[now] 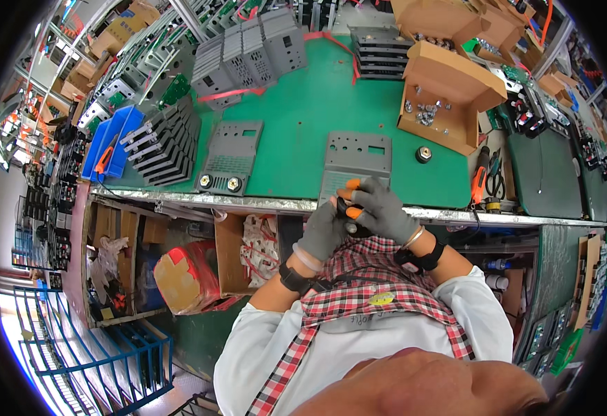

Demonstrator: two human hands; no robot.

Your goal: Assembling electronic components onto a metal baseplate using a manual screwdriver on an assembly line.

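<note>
My left hand [323, 231] and my right hand [388, 213] meet at the bench's front edge. Both wear grey gloves with orange on some fingertips. Their fingers close around a small black part [343, 207], mostly covered, so its exact kind cannot be made out. Just beyond them lies a grey metal panel [357, 154] with round holes and a rectangular cutout, its near end hidden by my hands. To its left, a similar panel [231, 149] carries two round metal-and-black fittings [234, 184] at its near end. A single black-and-silver fitting [423, 154] stands on the green mat to the right.
An open cardboard box [434, 132] holds loose metal fittings. Stacked grey panels [379, 52] and upright grey housings [251, 55] stand at the back. Dark brackets [168, 142] and a blue bin [114, 142] sit left. An orange-handled screwdriver [480, 177] and scissors [495, 177] lie right.
</note>
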